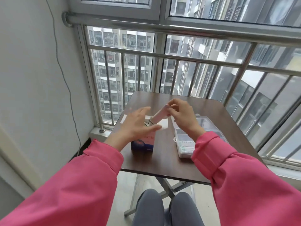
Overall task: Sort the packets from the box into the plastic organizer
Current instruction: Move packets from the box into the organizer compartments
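The right hand (pixel 180 115) pinches a slim pink packet (pixel 160 116) by its upper end between thumb and fingertips; the packet is flat, smooth-faced and tilted, with its lower end at the mouth of the box (pixel 143 143). The left hand (pixel 138 123) is released, fingers straight and spread, and hovers over the left side of the box top; whether it touches the box cannot be told. The box is an upright cardboard carton, pink on its upper front and dark blue with a reddish round graphic lower down, and its white flaps stand open around the top. To the right of the box, apart from it, lies the plastic organizer (pixel 189 141), a shallow rectangular case of clear, glossy plastic with internal dividers and a small latch tab on its near left edge; printed white-and-green items fill its near compartment, and the right sleeve (pixel 236 176) covers part of it. Both sleeves are of pink, matte fabric. Box and organizer stand on a small table (pixel 164 162) with a dark brown, wood-grain top, rounded corners and crossed metal legs. Grey-trousered knees (pixel 164 207) show below the table edge. Behind the table a polished steel railing (pixel 162 56) runs in front of large windows that look onto high-rise blocks. A plain light wall (pixel 29 70) with a thin hanging cable (pixel 65 79) stands to the left, and the floor is pale tile.
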Tool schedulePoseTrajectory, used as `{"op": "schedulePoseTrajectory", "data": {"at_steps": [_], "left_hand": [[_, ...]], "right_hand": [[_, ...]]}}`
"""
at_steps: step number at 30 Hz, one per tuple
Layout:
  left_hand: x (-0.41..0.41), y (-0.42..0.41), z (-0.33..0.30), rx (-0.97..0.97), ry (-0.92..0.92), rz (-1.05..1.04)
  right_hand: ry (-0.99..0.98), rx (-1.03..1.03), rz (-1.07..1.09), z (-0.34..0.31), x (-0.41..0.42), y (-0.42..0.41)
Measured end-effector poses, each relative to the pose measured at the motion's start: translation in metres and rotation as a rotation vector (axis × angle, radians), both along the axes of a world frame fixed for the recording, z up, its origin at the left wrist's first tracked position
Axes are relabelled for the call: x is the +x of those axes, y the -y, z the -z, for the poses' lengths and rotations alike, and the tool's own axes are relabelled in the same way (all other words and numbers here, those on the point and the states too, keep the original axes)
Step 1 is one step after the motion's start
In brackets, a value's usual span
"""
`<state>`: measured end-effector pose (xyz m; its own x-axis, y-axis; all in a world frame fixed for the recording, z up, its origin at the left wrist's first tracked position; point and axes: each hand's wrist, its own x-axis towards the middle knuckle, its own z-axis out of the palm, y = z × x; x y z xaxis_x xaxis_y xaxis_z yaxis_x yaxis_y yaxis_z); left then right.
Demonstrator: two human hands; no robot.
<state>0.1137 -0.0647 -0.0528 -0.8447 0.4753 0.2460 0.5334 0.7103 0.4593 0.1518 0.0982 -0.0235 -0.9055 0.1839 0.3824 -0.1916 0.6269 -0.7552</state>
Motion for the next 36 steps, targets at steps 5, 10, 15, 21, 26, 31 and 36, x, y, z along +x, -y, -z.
{"op": "schedulePoseTrajectory", "data": {"at_steps": [5,10,15,21,26,31,36], "left_hand": [[0.025,-0.029,-0.021,0.447,0.281,0.245],[0.041,-0.053,-0.019,0.683,0.698,0.329],[0.049,-0.073,-0.004,0.791,0.800,0.284],[0.052,-0.098,0.012,0.885,0.737,0.145],[0.052,-0.114,0.019,0.966,0.744,0.097],[0.048,-0.120,0.025,1.012,0.739,-0.001],[0.049,-0.124,0.031,0.927,0.670,0.021]], "right_hand": [[0.014,-0.322,-0.109,-0.012,0.025,-0.020],[0.025,-0.416,-0.114,-0.003,0.047,-0.047],[0.088,-0.468,-0.056,0.008,0.064,-0.071],[0.152,-0.636,-0.084,0.021,0.074,-0.094],[0.152,-0.835,-0.082,0.031,0.073,-0.111],[0.140,-0.915,-0.079,0.041,0.073,-0.128],[0.221,-0.534,-0.059,0.053,0.074,-0.139]]}}
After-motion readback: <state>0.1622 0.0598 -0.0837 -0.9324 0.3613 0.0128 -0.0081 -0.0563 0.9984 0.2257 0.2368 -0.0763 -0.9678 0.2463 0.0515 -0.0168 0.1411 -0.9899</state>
